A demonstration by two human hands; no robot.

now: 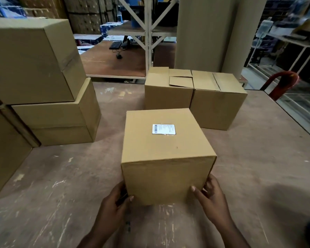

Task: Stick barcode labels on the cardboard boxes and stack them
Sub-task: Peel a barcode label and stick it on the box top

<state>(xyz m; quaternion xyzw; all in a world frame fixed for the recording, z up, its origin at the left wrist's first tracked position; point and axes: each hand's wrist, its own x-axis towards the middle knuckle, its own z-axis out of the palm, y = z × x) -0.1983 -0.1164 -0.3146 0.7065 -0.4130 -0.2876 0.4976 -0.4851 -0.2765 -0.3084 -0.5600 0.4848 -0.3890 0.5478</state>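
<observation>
A scuffed brown desk (258,167) in a dim warehouse, metal racking (148,33) behind, a red chair (283,83) at its far right edge.

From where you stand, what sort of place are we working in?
Most likely a warehouse packing area: stacked cardboard boxes on the worktable, metal racking behind, and a barcode label on the box gripped by the left hand and right hand.
</observation>
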